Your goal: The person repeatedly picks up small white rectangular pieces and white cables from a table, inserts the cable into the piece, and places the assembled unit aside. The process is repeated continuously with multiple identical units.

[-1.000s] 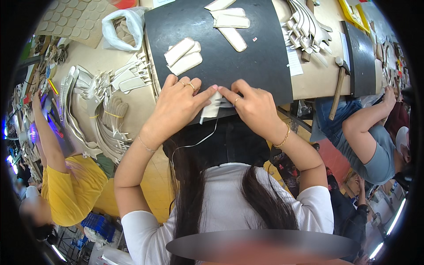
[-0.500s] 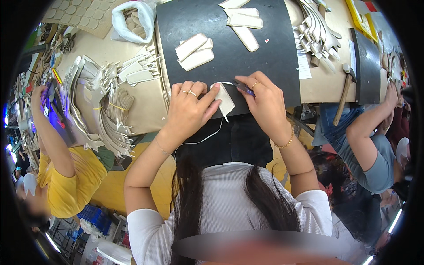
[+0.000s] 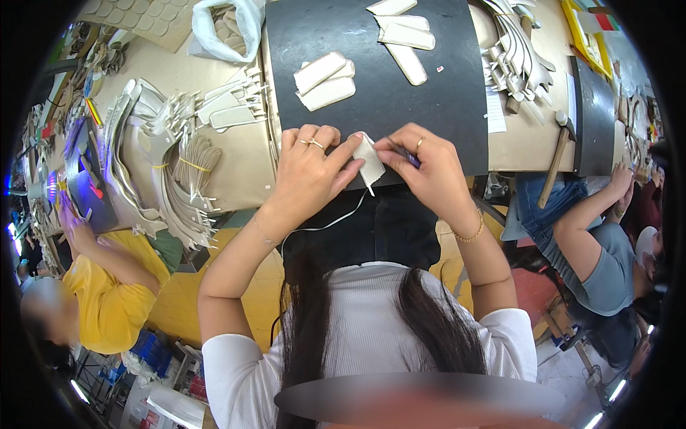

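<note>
A small cream, flat piece is pinched in my left hand, thumb and forefinger closed on its left side, at the near edge of a black mat. Its top is rounded, and a thin white cord trails from its lower tip down across my lap. My right hand is closed round a slim dark tool with a purplish tint, mostly hidden by the fingers. Its thumb and fingertips meet at the piece's right edge. Whether they also grip the edge is unclear.
Similar cream pieces lie in two groups farther up the mat. Bundled pale strips and a white bag are on the left. A hammer rests on the right. People in yellow and grey-blue sit either side.
My right hand's fingertips have come down onto the piece's right edge; the white strip that stretched from its top to that hand no longer shows. The left hand keeps its hold.
</note>
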The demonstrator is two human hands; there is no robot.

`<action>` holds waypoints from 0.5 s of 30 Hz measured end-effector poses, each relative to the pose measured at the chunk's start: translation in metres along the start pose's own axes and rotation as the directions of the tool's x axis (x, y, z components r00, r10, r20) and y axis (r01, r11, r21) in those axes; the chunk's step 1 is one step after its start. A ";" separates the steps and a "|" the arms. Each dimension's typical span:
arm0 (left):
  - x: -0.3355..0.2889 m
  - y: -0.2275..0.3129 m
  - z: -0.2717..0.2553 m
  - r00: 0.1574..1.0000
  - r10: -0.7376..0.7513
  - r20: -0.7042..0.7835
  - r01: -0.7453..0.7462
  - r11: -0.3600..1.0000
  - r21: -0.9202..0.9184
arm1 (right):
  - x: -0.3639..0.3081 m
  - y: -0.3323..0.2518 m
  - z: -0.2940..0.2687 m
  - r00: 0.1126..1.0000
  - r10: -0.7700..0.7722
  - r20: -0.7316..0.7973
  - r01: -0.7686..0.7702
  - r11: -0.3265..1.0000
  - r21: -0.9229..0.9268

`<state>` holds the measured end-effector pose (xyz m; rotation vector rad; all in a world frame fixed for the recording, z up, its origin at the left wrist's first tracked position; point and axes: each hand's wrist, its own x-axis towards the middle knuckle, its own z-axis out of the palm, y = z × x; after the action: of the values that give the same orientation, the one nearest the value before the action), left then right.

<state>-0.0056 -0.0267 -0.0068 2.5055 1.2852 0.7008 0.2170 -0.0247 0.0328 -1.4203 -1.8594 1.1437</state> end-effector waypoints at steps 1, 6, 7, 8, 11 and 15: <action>0.000 -0.001 0.001 1.000 -0.001 -0.006 0.001 1.000 -0.002 | -0.005 0.000 0.002 1.000 0.015 -0.022 -0.016 0.999 -0.043; 0.001 -0.001 0.000 1.000 -0.003 -0.006 0.003 1.000 0.001 | -0.025 0.005 0.021 0.988 -0.057 -0.144 0.016 0.962 -0.273; 0.002 -0.001 -0.001 1.000 -0.006 0.001 0.006 1.000 0.006 | -0.027 0.007 0.025 0.985 -0.071 -0.159 0.016 0.947 -0.321; 0.002 0.000 -0.002 1.000 -0.010 0.011 0.010 1.000 0.011 | -0.029 0.008 0.028 0.984 -0.093 -0.155 0.033 0.936 -0.350; 0.003 0.000 -0.004 0.999 -0.013 0.030 0.012 1.000 0.018 | -0.032 0.011 0.035 0.977 -0.155 -0.148 0.078 0.901 -0.428; 0.003 -0.001 -0.004 0.999 -0.015 0.032 0.014 1.000 0.017 | -0.036 0.010 0.039 0.976 -0.175 -0.132 0.088 0.864 -0.496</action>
<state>-0.0064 -0.0233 -0.0030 2.5073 1.3021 0.6473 0.2015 -0.0699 0.0072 -1.5607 -2.1712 0.4729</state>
